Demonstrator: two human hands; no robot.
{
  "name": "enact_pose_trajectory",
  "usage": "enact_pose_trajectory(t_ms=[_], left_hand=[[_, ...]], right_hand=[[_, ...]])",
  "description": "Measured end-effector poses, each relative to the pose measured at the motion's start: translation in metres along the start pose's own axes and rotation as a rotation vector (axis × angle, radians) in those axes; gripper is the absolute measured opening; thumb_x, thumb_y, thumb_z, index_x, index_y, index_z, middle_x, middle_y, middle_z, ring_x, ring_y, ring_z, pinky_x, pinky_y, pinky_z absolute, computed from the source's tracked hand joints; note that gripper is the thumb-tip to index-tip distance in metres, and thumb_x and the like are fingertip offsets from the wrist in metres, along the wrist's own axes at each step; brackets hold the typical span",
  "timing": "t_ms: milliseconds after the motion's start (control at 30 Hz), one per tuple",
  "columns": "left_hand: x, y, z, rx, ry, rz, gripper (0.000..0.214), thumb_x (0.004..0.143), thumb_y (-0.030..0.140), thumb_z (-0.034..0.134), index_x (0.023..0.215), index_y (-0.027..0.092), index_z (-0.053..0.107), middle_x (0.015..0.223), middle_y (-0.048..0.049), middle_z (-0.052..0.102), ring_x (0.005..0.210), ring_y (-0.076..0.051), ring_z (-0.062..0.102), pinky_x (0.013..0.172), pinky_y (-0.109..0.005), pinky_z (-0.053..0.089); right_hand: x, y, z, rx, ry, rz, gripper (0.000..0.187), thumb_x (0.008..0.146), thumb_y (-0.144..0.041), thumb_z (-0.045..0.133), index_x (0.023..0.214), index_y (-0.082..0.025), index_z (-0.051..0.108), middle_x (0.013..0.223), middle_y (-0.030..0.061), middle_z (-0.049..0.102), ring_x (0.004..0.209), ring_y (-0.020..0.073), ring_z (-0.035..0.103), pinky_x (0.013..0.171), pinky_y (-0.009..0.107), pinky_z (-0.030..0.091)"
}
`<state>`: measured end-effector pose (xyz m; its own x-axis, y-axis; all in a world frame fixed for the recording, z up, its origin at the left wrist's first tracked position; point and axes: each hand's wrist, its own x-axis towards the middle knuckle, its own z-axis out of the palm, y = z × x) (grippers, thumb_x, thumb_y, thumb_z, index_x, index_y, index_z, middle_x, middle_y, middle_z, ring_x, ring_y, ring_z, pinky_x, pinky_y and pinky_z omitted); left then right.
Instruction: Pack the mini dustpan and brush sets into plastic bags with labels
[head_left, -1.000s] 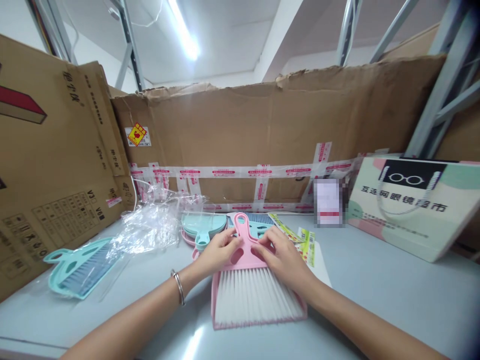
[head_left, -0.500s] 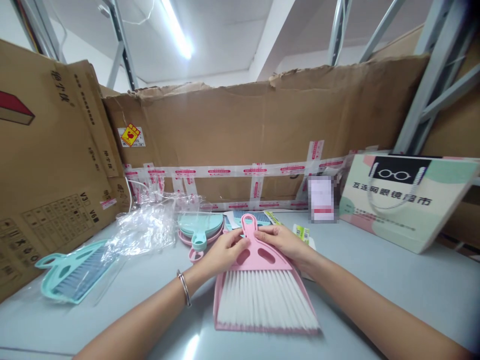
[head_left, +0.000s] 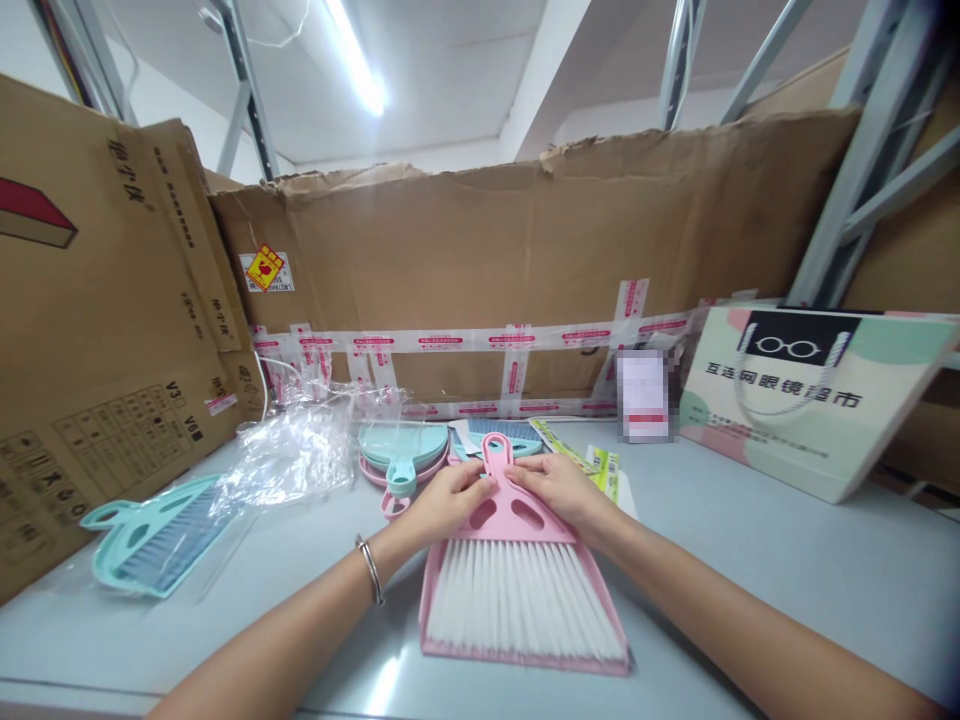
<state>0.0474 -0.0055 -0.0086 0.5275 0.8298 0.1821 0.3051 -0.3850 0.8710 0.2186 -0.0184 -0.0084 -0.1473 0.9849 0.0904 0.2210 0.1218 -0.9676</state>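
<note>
A pink hand brush (head_left: 517, 590) with white bristles lies nested in a pink dustpan (head_left: 619, 640), bristles toward me and handle pointing away. My left hand (head_left: 455, 500) grips the left side of the set near the handle, thumb on top. On the opposite side my right hand (head_left: 564, 492) holds it just below the handle loop, fingers curled around and thumb on top. The undersides of both grips are hidden. Beyond my left hand sit stacked teal dustpans (head_left: 403, 455) with pink ones beneath.
At the left lies a teal dustpan and brush set (head_left: 161, 540) beside crumpled clear plastic (head_left: 296, 460). Another teal brush (head_left: 502, 436) and green-yellow cards (head_left: 602, 470) lie behind my hands. A paper bag (head_left: 814, 400) stands right; cardboard boxes (head_left: 480, 250) line the back and left.
The pink brush and dustpan have shifted slightly left, turning a little. Both hands keep their hold, and the right hand has moved slightly left with the set.
</note>
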Motion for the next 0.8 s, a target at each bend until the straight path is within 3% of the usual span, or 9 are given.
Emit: enact_pose_trajectory(t_ms=[133, 233, 300, 400, 500, 567, 700, 800], left_hand=[[0.000, 0.001, -0.001, -0.014, 0.003, -0.008, 0.021, 0.080, 0.032, 0.046, 0.071, 0.014, 0.053, 0.069, 0.0011, 0.049, 0.060, -0.009, 0.042, 0.056, -0.020, 0.035], [0.001, -0.001, -0.002, -0.092, -0.003, -0.033, 0.024, 0.080, 0.035, 0.048, 0.082, 0.014, 0.057, 0.070, 0.0004, 0.052, 0.058, -0.008, 0.043, 0.054, -0.020, 0.035], [0.002, -0.004, -0.003, -0.151, 0.006, -0.053, 0.030, 0.078, 0.040, 0.051, 0.091, 0.014, 0.058, 0.070, 0.0003, 0.052, 0.056, -0.008, 0.043, 0.053, -0.021, 0.034], [0.000, -0.011, -0.006, -0.181, 0.031, -0.080, 0.036, 0.076, 0.044, 0.054, 0.096, 0.014, 0.059, 0.069, -0.0001, 0.053, 0.057, -0.009, 0.044, 0.054, -0.021, 0.034], [-0.002, -0.014, -0.009, -0.177, 0.043, -0.117, 0.039, 0.075, 0.044, 0.056, 0.098, 0.013, 0.059, 0.069, -0.0008, 0.054, 0.058, -0.009, 0.045, 0.054, -0.021, 0.034], [-0.003, -0.016, -0.010, -0.187, 0.047, -0.132, 0.040, 0.074, 0.045, 0.057, 0.098, 0.013, 0.059, 0.071, -0.0016, 0.056, 0.060, -0.010, 0.046, 0.054, -0.022, 0.035], [-0.002, -0.018, -0.011, -0.198, 0.071, -0.139, 0.042, 0.073, 0.046, 0.058, 0.101, 0.014, 0.058, 0.080, -0.0043, 0.060, 0.065, -0.012, 0.050, 0.059, -0.023, 0.038], [-0.001, -0.021, -0.010, -0.192, 0.075, -0.131, 0.040, 0.074, 0.045, 0.058, 0.100, 0.015, 0.058, 0.083, -0.0046, 0.061, 0.067, -0.012, 0.052, 0.060, -0.023, 0.039]], right_hand=[[-0.002, -0.001, 0.006, 0.031, -0.008, 0.068, 0.040, 0.062, -0.051, 0.065, 0.078, -0.015, 0.071, 0.075, 0.0045, 0.069, 0.072, 0.0207, 0.061, 0.065, 0.031, 0.046], [0.005, 0.001, -0.001, 0.093, -0.100, 0.036, 0.043, 0.065, -0.052, 0.063, 0.087, -0.015, 0.069, 0.080, 0.0059, 0.070, 0.075, 0.0204, 0.063, 0.067, 0.032, 0.048], [0.016, 0.008, -0.021, 0.058, -0.056, 0.014, 0.043, 0.070, -0.051, 0.060, 0.094, -0.017, 0.067, 0.086, 0.0071, 0.070, 0.077, 0.0197, 0.064, 0.069, 0.031, 0.049], [0.034, 0.027, -0.068, -0.199, 0.274, 0.022, 0.032, 0.072, -0.045, 0.059, 0.087, -0.018, 0.066, 0.087, 0.0094, 0.069, 0.079, 0.0205, 0.064, 0.071, 0.033, 0.049], [0.045, 0.051, -0.109, -0.366, 0.394, 0.050, 0.019, 0.062, -0.036, 0.067, 0.063, -0.018, 0.062, 0.076, 0.0110, 0.067, 0.079, 0.0254, 0.061, 0.076, 0.038, 0.045], [0.048, 0.065, -0.120, -0.465, 0.416, 0.058, 0.017, 0.060, -0.034, 0.067, 0.059, -0.018, 0.060, 0.072, 0.0094, 0.065, 0.076, 0.0256, 0.060, 0.076, 0.038, 0.043], [0.056, 0.083, -0.114, -0.621, 0.405, 0.068, 0.021, 0.067, -0.038, 0.060, 0.071, -0.017, 0.063, 0.081, 0.0089, 0.065, 0.081, 0.0240, 0.059, 0.076, 0.034, 0.042], [0.064, 0.089, -0.101, -0.724, 0.411, 0.111, 0.041, 0.069, -0.049, 0.058, 0.090, -0.014, 0.062, 0.092, 0.0129, 0.063, 0.090, 0.0259, 0.058, 0.077, 0.034, 0.042]])
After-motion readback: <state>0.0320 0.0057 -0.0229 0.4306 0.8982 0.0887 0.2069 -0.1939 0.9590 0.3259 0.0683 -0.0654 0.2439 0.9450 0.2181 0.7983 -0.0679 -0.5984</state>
